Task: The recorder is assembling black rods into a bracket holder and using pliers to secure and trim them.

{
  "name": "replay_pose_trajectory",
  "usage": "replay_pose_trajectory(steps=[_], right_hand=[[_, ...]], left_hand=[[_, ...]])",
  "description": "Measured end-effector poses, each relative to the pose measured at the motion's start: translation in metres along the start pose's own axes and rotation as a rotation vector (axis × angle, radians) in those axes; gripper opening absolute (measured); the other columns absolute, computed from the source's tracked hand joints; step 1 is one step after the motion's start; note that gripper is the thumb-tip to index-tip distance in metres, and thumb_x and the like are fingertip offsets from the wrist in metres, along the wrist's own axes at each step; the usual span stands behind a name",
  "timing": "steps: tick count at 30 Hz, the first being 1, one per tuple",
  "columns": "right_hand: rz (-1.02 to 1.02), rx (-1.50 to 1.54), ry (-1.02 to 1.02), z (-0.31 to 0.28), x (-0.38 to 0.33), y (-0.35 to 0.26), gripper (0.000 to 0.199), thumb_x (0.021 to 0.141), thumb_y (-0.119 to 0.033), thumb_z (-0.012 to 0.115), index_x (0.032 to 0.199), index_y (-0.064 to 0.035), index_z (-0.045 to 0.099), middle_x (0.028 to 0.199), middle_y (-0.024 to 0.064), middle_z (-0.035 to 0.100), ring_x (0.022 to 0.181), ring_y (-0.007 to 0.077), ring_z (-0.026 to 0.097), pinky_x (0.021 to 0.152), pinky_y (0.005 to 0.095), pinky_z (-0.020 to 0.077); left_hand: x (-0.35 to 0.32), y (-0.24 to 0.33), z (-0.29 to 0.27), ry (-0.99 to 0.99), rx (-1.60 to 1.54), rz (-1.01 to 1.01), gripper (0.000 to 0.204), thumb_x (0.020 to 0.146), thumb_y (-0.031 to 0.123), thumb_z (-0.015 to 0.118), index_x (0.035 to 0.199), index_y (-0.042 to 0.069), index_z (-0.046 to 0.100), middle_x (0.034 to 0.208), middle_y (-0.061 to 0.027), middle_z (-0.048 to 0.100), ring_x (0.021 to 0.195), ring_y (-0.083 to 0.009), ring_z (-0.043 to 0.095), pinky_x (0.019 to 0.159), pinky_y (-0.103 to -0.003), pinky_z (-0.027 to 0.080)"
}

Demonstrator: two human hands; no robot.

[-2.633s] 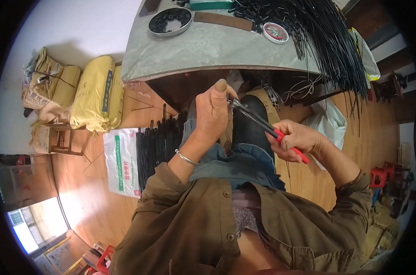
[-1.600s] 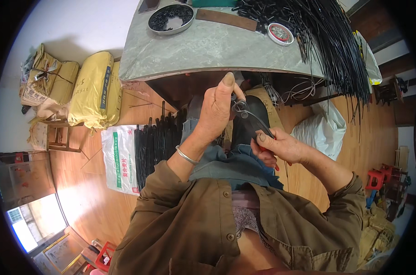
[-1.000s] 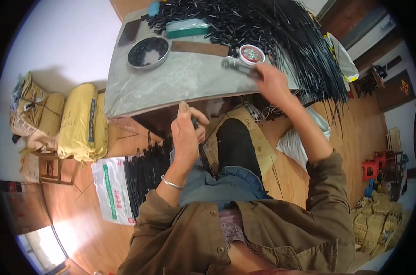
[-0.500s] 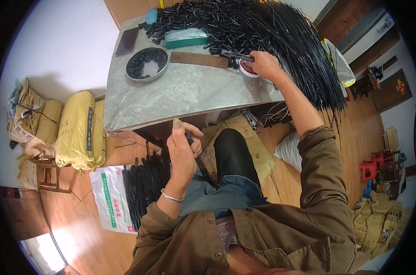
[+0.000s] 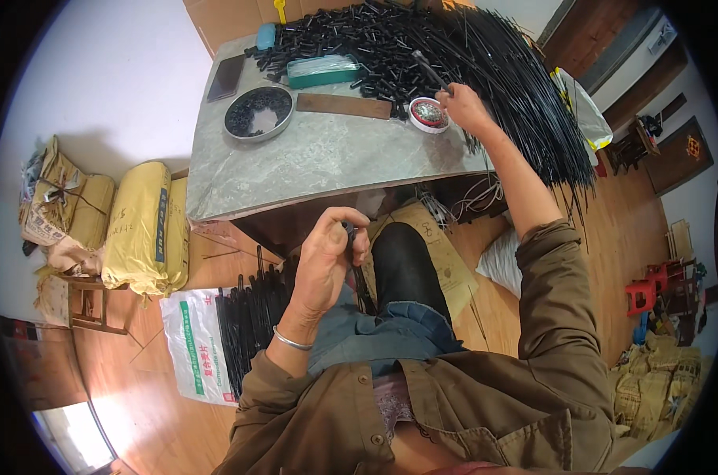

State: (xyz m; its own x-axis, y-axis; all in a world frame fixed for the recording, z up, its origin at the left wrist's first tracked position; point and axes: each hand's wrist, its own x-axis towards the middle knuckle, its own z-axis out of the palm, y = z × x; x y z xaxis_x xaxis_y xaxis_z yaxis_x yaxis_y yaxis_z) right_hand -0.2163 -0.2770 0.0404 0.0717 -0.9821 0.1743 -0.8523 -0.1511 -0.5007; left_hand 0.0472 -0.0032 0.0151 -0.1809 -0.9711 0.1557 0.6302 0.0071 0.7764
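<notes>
The left hand (image 5: 327, 257) was closed around a thin black rod (image 5: 359, 277) over the lap, at six o'clock from the grey table (image 5: 311, 158). The right hand (image 5: 463, 107) reached onto the table and gripped what appeared to be a black tube (image 5: 429, 70), just beside a round red tin (image 5: 429, 115), at three o'clock from the dark bowl (image 5: 258, 112).
</notes>
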Motion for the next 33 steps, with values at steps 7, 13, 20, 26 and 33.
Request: replay_pose_trajectory(steps=[7, 13, 20, 26, 33], right_hand=[[0.161, 1.247, -0.546, -0.002, -0.121, -0.075, 0.022, 0.096, -0.026, 0.052, 0.081, -0.0092, 0.052, 0.071, -0.0025, 0.048, 0.058, 0.0062, 0.042, 0.054, 0.0234, 0.0363], [0.068, 1.527, -0.658, 0.034, -0.205, -0.122, 0.026, 0.096, -0.029, 0.053, 0.082, -0.0077, 0.050, 0.071, -0.0024, 0.045, 0.058, 0.0064, 0.039, 0.054, 0.0233, 0.0346], [0.013, 1.519, -0.542, 0.047, -0.220, -0.141, 0.022, 0.096, -0.026, 0.056, 0.088, -0.0055, 0.054, 0.072, -0.0006, 0.048, 0.056, 0.0067, 0.041, 0.054, 0.0238, 0.0379], [0.007, 1.473, -0.467, 0.046, -0.225, -0.146, 0.015, 0.096, -0.019, 0.057, 0.094, -0.0044, 0.056, 0.071, -0.0014, 0.048, 0.057, 0.0057, 0.040, 0.053, 0.0222, 0.0357], [0.012, 1.371, -0.421, 0.042, -0.226, -0.151, 0.020, 0.096, -0.021, 0.057, 0.091, -0.0020, 0.058, 0.068, -0.0003, 0.050, 0.059, 0.0098, 0.050, 0.052, 0.0252, 0.0423]], left_hand=[[-0.003, -0.005, 0.007, 0.149, 0.265, 0.130, 0.047, 0.098, 0.037, 0.050, 0.124, -0.001, 0.050, 0.098, -0.0042, 0.051, 0.084, -0.0124, 0.047, 0.072, -0.026, 0.039], [0.002, -0.014, 0.015, 0.245, 0.380, 0.231, 0.046, 0.099, 0.036, 0.049, 0.124, -0.002, 0.050, 0.096, -0.0029, 0.049, 0.083, -0.0098, 0.045, 0.074, -0.024, 0.039], [-0.007, -0.015, 0.015, 0.316, 0.533, 0.278, 0.044, 0.101, 0.037, 0.044, 0.123, -0.001, 0.051, 0.094, -0.0021, 0.051, 0.083, -0.0090, 0.046, 0.072, -0.024, 0.039], [-0.011, -0.011, 0.016, 0.319, 0.575, 0.281, 0.040, 0.101, 0.033, 0.044, 0.124, 0.002, 0.054, 0.109, -0.0061, 0.048, 0.090, -0.0121, 0.053, 0.076, -0.025, 0.047], [-0.013, -0.013, 0.012, 0.312, 0.582, 0.324, 0.039, 0.101, 0.030, 0.045, 0.126, 0.001, 0.053, 0.111, -0.0058, 0.048, 0.092, -0.0115, 0.052, 0.076, -0.024, 0.046]])
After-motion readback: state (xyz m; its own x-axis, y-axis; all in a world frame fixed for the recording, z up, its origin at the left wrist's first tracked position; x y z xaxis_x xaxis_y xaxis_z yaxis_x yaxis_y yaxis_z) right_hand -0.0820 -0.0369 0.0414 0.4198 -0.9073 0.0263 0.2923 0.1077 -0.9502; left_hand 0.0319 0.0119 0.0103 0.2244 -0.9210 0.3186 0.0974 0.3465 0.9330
